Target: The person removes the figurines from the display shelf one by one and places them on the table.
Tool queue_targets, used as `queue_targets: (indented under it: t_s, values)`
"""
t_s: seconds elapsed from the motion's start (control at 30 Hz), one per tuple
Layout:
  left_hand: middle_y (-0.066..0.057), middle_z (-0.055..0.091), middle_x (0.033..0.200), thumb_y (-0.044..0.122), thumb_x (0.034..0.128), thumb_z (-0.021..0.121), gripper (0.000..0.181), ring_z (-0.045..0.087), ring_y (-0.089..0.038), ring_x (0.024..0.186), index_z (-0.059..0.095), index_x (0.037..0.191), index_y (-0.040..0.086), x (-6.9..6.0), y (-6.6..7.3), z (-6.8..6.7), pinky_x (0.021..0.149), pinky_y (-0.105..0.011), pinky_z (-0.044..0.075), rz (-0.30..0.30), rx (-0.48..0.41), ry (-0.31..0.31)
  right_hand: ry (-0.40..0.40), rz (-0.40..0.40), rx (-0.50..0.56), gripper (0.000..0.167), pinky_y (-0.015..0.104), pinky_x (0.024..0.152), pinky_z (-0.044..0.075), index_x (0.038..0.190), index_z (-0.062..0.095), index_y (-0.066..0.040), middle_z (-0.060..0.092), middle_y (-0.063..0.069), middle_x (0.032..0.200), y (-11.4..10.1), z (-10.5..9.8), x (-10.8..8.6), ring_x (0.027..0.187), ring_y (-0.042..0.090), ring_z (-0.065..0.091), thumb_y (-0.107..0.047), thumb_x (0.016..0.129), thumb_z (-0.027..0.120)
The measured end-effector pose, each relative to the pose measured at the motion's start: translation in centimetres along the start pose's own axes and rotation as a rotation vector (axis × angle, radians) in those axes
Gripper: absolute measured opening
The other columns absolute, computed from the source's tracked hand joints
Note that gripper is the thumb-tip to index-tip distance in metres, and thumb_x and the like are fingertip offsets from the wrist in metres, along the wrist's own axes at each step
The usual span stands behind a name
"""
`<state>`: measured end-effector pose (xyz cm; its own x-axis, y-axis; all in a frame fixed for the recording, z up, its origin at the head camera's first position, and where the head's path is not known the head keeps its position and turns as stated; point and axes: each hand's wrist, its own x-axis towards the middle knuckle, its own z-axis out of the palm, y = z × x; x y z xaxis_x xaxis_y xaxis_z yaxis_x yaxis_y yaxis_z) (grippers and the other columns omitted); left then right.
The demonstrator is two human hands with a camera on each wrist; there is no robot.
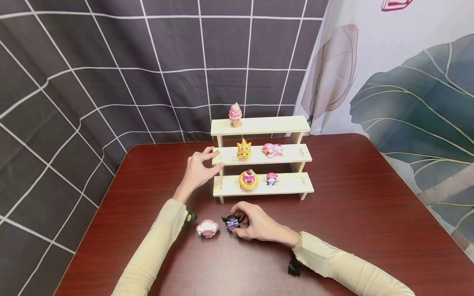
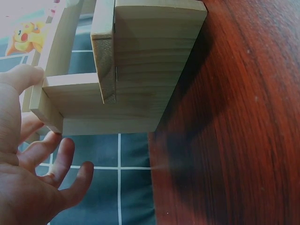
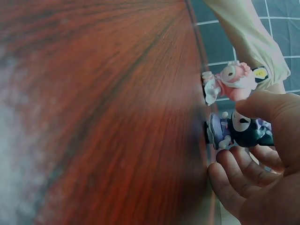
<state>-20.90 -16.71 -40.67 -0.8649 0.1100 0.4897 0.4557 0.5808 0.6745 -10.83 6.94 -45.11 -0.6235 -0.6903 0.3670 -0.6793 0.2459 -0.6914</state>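
Here, the left hand (image 1: 197, 170) pinches the middle wooden shelf (image 1: 256, 154) while the right hand (image 1: 257, 223) curls round a black figurine (image 1: 232, 223).

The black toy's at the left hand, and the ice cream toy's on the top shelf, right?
The black toy is at the right hand, not the left hand; the head view shows it. The ice cream toy is on the top shelf.
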Motion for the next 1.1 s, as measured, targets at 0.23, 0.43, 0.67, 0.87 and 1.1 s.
queue_targets:
  t_s: [0.23,0.43,0.67,0.87,1.1]
  values:
    - [-0.017,0.064,0.13,0.021,0.0795,0.085,0.045,0.06,-0.04,0.107,0.073,0.119,0.004,-0.1,-0.1,-0.1,0.088,-0.048,0.045,-0.018,-0.005,-0.008,0.06,0.044,0.024,0.041,0.031,0.07,0.054,0.109,0.062,0.001,0.064,0.005,0.095,-0.2,-1.0,-0.4,0.081,0.021,0.064,-0.013,0.076,0.082]
    - [-0.017,0.064,0.13,0.021,0.0793,0.085,0.045,0.061,-0.04,0.107,0.073,0.119,0.004,-0.1,0.2,-0.2,0.087,-0.047,0.046,-0.019,-0.006,-0.015,0.113,0.054,0.01,0.037,0.038,0.074,0.053,0.109,0.061,0.001,0.064,0.011,0.095,-0.4,-2.3,-0.5,0.084,0.027,0.064,-0.015,0.079,0.077]
    - [-0.016,0.064,0.13,0.021,0.0797,0.085,0.045,0.06,-0.039,0.108,0.073,0.12,0.005,-0.1,0.2,-0.2,0.087,-0.047,0.046,-0.033,-0.011,-0.021,0.135,0.072,-0.004,0.031,0.038,0.074,0.054,0.108,0.062,-0.003,0.064,0.011,0.097,-1.2,-4.2,-0.3,0.087,0.027,0.065,-0.011,0.081,0.076]
    - [-0.014,0.063,0.131,0.021,0.0793,0.085,0.046,0.06,-0.039,0.108,0.073,0.121,0.005,-0.1,0.1,-0.2,0.087,-0.047,0.045,-0.04,-0.013,-0.021,0.12,0.069,0.061,0.021,0.032,0.066,0.055,0.104,0.064,-0.002,0.066,0.012,0.094,-2.1,-6.0,0.5,0.08,0.017,0.066,-0.002,0.084,0.072]
    - [-0.015,0.064,0.13,0.021,0.0793,0.085,0.045,0.06,-0.039,0.107,0.073,0.12,0.005,-0.1,0.2,-0.1,0.086,-0.047,0.046,-0.028,-0.01,-0.017,0.17,0.031,0.044,0.017,0.03,0.065,0.054,0.1,0.067,0.001,0.069,0.006,0.091,-3.2,-9.3,2.8,0.079,0.015,0.065,0.002,0.084,0.071]
